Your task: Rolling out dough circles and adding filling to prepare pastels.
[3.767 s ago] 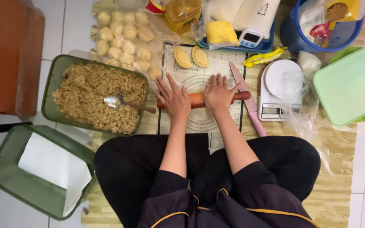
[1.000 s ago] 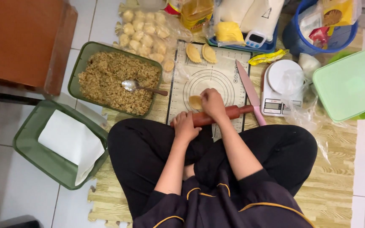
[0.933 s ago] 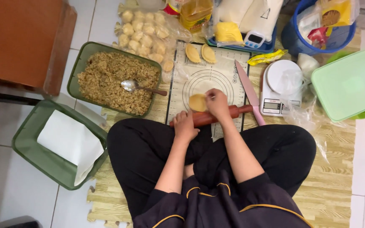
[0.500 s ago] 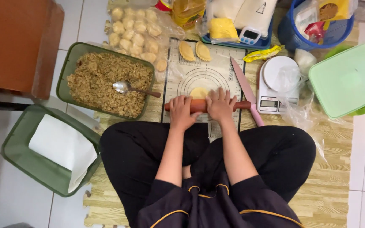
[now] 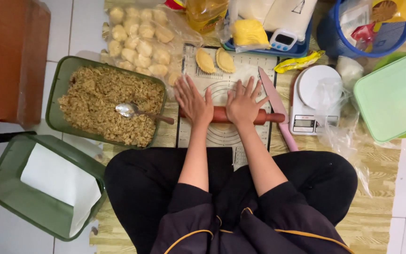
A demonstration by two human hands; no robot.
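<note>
I note the rectangular pastry mat printed with circle guides point(image 5: 240, 136) lying on a yellow wood-grain floor mat point(image 5: 377, 188), and it could creep under a hard push because nothing pins its edges. The rectangular green tray of brown crumbly filling point(image 5: 106, 106) sits just left of it, its metal spoon with a wooden handle point(image 5: 139, 113) pointing at the work; a wide stroke could knock that handle. The red-brown wooden rolling pin point(image 5: 224, 115) lies across the mat centre, and the dough beneath it is mostly hidden, so I cannot judge its thickness; uneven pressure could tear it. My left hand point(image 5: 194, 101) and right hand point(image 5: 244, 101) rest flat, fingers spread, pressing the pin and not clasped round anything. The pink-handled knife point(image 5: 278, 106) lies touching or just beside the pin's right end, and rolling outward could catch its blade. Two folded golden pastries point(image 5: 214, 60) sit at the mat's far edge, at risk of being crushed by overreach.
</note>
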